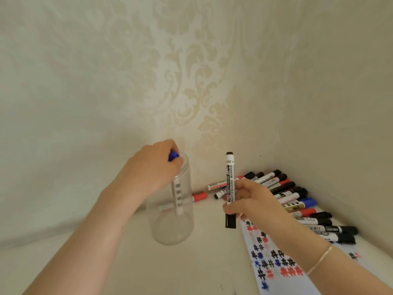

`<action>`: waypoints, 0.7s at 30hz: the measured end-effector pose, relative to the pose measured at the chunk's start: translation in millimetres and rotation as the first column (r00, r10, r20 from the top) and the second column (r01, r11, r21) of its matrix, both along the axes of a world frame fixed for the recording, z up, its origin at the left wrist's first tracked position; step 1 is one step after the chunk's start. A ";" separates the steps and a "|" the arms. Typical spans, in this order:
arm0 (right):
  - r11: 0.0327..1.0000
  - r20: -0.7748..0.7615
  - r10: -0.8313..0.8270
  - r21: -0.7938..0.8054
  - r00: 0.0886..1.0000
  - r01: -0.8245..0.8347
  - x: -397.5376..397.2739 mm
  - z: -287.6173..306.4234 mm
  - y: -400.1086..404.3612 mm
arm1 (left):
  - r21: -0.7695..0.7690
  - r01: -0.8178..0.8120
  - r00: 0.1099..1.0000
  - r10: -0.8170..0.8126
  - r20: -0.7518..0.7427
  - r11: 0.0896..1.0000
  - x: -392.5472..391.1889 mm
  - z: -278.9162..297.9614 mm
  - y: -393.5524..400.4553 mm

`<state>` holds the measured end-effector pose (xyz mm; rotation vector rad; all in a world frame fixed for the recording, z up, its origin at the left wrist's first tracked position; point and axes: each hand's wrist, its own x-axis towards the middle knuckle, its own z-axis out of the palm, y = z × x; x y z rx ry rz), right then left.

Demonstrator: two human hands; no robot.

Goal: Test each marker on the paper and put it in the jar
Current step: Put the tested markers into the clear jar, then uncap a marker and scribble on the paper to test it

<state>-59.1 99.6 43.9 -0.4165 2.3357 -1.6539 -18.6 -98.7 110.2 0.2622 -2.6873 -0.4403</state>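
Head view: left hand (153, 165) closed on the blue-capped marker (177, 188), lowering it upright into the clear jar (172, 226) at centre; right hand (253, 201) pinching a black whiteboard marker (230, 188) mid-barrel, upright, above the scribbled paper (276, 262). Light, stiff, smooth barrels, probably best gripped mid-barrel; jar light, likely easy to tip. More markers (297, 201) piled far right
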 end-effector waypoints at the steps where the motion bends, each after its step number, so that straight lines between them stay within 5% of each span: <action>1: 0.997 0.040 -0.011 -0.070 0.999 0.013 -0.3 2.3 0.5 | 0.034 0.035 0.991 -0.039 0.129 0.999 -2.9 1.6 -2.0; 3: 0.985 0.108 0.005 -0.171 0.994 0.014 1.3 3.9 1.9 | 0.100 0.088 0.957 -0.112 0.269 0.991 -8.2 5.5 -4.8; 5: 0.955 0.196 0.042 -0.295 0.980 0.018 3.6 3.1 4.5 | 0.021 0.071 0.971 -0.074 0.226 0.997 -7.7 10.8 0.3; 7: 0.920 0.249 0.080 -0.392 0.965 0.025 5.1 3.3 8.1 | -0.234 0.001 0.996 -0.022 -0.087 0.972 -1.6 7.5 14.3; 9: 0.892 0.262 0.095 -0.451 0.960 0.035 5.2 2.8 12.4 | -0.285 0.156 0.904 -0.253 -0.345 0.946 8.1 -6.8 38.8; 11: 0.881 0.217 0.044 -0.469 0.975 0.064 4.0 0.5 15.5 | -0.132 0.415 0.885 -0.433 -0.170 0.900 16.9 -28.6 62.1; 13: 0.878 0.134 -0.059 -0.465 0.989 0.115 1.7 -5.3 17.7 | 0.074 0.508 0.839 -0.512 0.184 0.858 13.8 -55.7 78.5; 17: 0.886 0.050 -0.181 -0.424 0.982 0.185 -2.1 -18.4 25.2 | 0.339 0.513 0.799 -0.583 0.147 0.789 -0.9 -80.8 91.1; 21: 0.892 0.057 -0.165 -0.418 0.985 0.173 -6.3 -24.7 35.0 | 0.398 0.554 0.722 -0.660 0.209 0.732 -9.6 -83.3 93.6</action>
